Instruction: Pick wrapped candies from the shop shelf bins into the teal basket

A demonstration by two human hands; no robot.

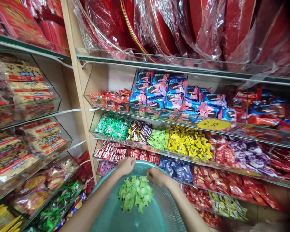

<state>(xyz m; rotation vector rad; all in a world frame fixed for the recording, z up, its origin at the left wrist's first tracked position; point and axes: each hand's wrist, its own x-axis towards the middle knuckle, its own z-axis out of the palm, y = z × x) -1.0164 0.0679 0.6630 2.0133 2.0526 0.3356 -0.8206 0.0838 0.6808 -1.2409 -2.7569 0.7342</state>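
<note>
A teal plastic basket [137,222] with perforated sides is in front of me, below the candy shelves. A pile of light green wrapped candies [136,193] lies on its bottom. My left hand [126,166] is closed on the far left part of the basket's rim. Curled into a fist, my right hand [157,176] grips the rim farther right; some of its fingertips are hidden. Behind the basket, a clear bin holds more green candies [157,138], beside brown-wrapped bars [145,130].
Yellow candies [189,141] and green-wrapped sweets [112,125] fill nearby bins. Blue and pink cookie packs [159,91] sit above, near a yellow price tag [214,124]. Packaged biscuits [26,77] line the left shelves, and a wooden post [74,80] divides the racks.
</note>
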